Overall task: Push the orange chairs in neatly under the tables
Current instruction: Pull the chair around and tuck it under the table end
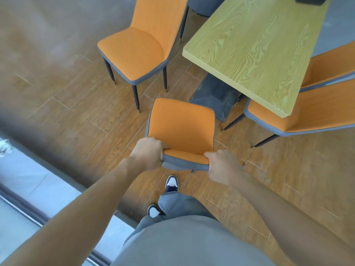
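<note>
An orange chair with grey trim (182, 123) stands right in front of me, its seat facing the end of a light wood table (255, 47). My left hand (148, 153) grips the left end of its backrest top and my right hand (223, 167) grips the right end. The chair's front edge lies short of the table's dark pedestal base (217, 96). A second orange chair (138, 47) stands apart on the floor to the left of the table, turned away from it. Two more orange chairs (307, 112) sit along the table's right side, partly under it.
My feet in dark and white shoes (171, 184) stand just behind the held chair. A dark sill and pale floor strip (38, 181) run along the lower left. A dark object (309, 0) rests at the table's far end. Wood-pattern floor lies between the chairs.
</note>
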